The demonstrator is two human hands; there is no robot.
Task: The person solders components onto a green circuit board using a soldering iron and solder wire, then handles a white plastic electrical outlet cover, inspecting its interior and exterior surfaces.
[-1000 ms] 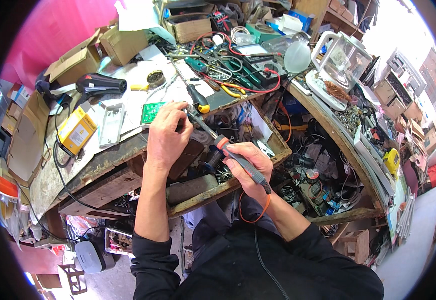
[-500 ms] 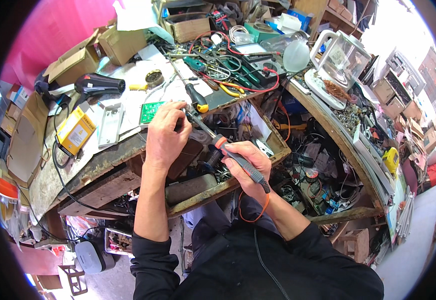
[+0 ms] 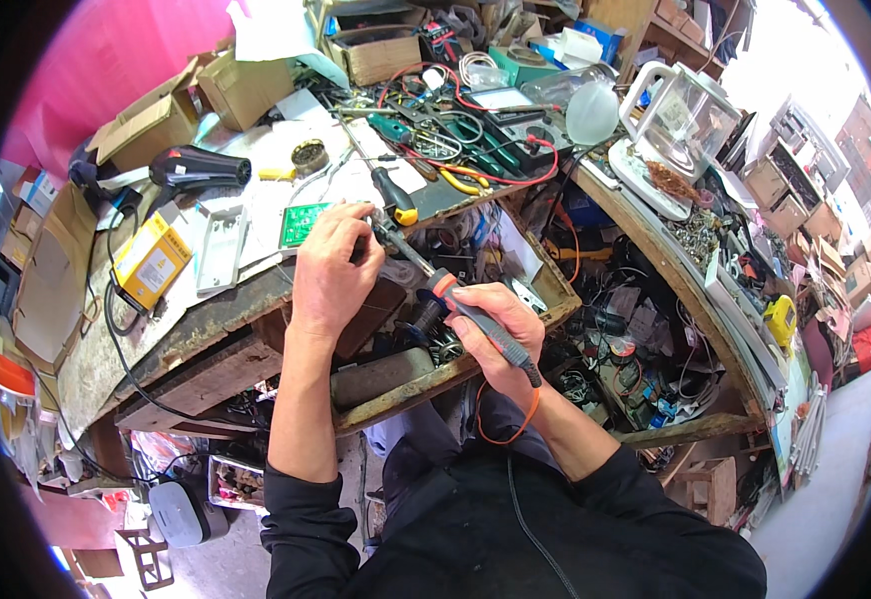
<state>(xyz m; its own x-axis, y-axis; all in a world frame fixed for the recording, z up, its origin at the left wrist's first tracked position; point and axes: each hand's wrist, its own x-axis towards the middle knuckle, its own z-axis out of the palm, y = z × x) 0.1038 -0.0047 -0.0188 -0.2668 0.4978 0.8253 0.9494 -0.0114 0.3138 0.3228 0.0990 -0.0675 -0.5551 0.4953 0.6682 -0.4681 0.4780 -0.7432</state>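
My right hand (image 3: 500, 329) grips a soldering iron (image 3: 490, 334) with a red and dark grey handle and an orange cord, its shaft angled up-left. My left hand (image 3: 330, 265) is closed, fingertips pinched beside the iron's front end; what they hold is too small to make out. A green circuit board (image 3: 300, 222) lies on white paper behind my left hand, with a pale plastic housing (image 3: 221, 250) to its left. A screwdriver (image 3: 390, 188) with a black and yellow handle lies just beyond the fingertips. A dark spool (image 3: 420, 324) sits below the iron in the open drawer (image 3: 385, 389).
A black hair dryer (image 3: 196, 170), yellow box (image 3: 151, 260) and cardboard boxes (image 3: 151, 125) are at left. Tools, red leads and pliers (image 3: 460, 182) crowd the back bench (image 3: 86, 389). A glass-jug appliance (image 3: 675, 130) stands at right; a second cluttered drawer (image 3: 680, 429) is open below it.
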